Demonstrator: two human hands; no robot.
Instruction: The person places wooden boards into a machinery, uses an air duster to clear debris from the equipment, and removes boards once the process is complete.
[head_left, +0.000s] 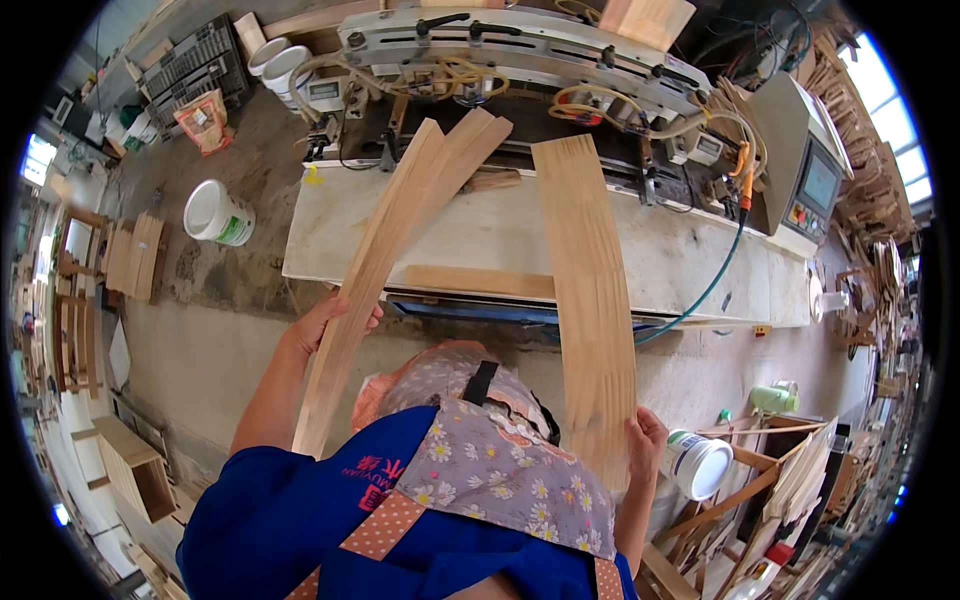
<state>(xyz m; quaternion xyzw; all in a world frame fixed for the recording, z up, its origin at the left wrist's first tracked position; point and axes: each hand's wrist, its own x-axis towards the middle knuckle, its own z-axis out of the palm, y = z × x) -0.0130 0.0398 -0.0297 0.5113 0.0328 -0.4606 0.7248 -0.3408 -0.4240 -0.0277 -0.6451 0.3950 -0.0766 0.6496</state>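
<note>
My left hand (330,318) is closed round the edges of a narrow wooden board (365,265), thumb on one side and fingertips showing on the other. The board slants from near my body to the machine. Beside its far end lies another wooden board (455,165), partly overlapped. My right hand (648,438) grips the near right edge of a wide wooden board (588,290), which reaches across the white worktable (690,245). Between the boards, a thin wooden strip (480,281) lies along the table's front edge, and a short wood piece (492,180) sits farther back.
A long machine (530,45) with hoses stands behind the table, its control panel (820,185) at right. A teal hose (700,292) hangs over the front edge. White buckets (215,212) stand left, another bucket (698,465) right, near a wooden frame (745,490).
</note>
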